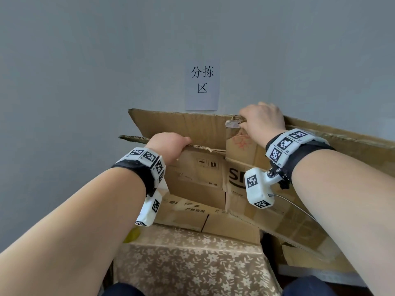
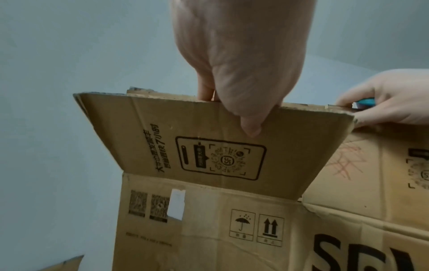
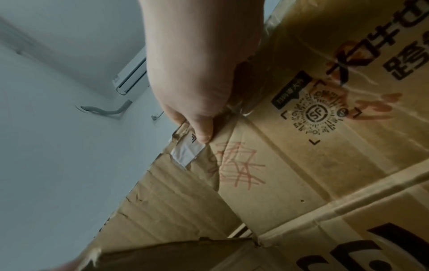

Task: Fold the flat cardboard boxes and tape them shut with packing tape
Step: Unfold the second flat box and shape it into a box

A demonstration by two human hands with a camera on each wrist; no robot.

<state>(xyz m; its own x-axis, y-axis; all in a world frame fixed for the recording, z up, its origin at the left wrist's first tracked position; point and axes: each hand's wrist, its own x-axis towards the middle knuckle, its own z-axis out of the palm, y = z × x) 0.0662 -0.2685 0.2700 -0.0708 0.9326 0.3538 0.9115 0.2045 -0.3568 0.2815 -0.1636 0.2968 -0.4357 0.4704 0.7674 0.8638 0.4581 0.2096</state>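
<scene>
A worn brown cardboard box (image 1: 201,176) with black printing stands part-opened on the table, flaps up. My left hand (image 1: 171,144) pinches the top edge of the near left flap (image 2: 220,146), thumb on its printed face and fingers behind it. My right hand (image 1: 256,118) grips the upper edge of the taller right flap (image 3: 290,165), which bears a red scribble. Its thumb presses by a torn white label (image 3: 185,154) at that flap's corner. In the left wrist view something blue (image 2: 365,101) shows at my right hand (image 2: 390,102); I cannot tell what it is.
The table (image 1: 192,263) has a floral cloth, with a yellow thing (image 1: 132,235) at its left edge. More flat cardboard (image 1: 303,242) lies low at the right. A grey wall with a paper sign (image 1: 202,86) stands close behind the box. An air conditioner (image 3: 132,77) hangs high.
</scene>
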